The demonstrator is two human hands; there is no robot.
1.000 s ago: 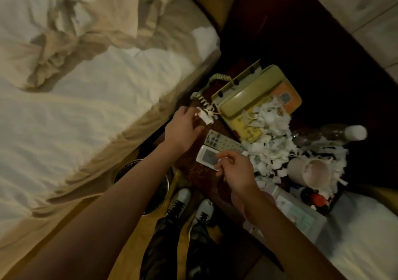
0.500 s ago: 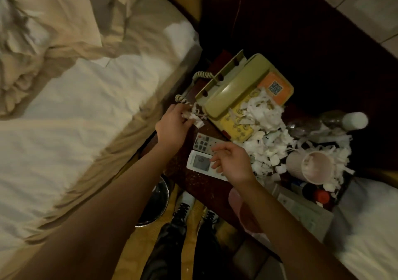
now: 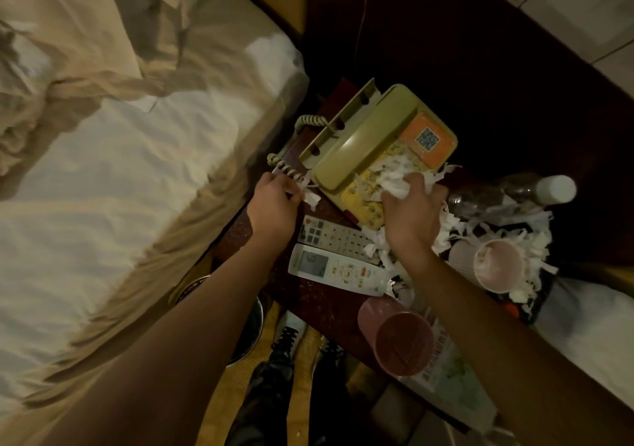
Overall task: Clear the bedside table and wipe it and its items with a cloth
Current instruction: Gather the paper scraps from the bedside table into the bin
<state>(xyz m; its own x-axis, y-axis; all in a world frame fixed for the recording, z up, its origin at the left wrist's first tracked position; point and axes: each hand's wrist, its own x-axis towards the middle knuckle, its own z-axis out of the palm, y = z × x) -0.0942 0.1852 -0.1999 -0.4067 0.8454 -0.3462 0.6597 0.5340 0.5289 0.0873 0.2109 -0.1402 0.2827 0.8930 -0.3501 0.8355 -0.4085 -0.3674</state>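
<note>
1. My right hand (image 3: 410,212) grips a wad of paper scraps (image 3: 394,185) on the telephone (image 3: 370,150); my left hand (image 3: 272,202) pinches scraps by its coiled cord (image 3: 288,171).
2. The desk (image 3: 308,291) is cluttered, so loose scraps may scatter to the floor.
3. I risk snagging the cord or knocking the pink cup (image 3: 399,339) near the edge.

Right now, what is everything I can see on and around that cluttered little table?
telephone: one, olive-green, back of bedside table
paper shreds: many, white, over the phone keypad and table's right side
remote controls: two, white, side by side at front left
cups: two, pink, lying tipped, front and right
bottle: one, clear with white cap, lying far right
bed: one, white sheets, left
left hand: pinches shreds by the coiled cord
right hand: grips shreds on the keypad
</note>
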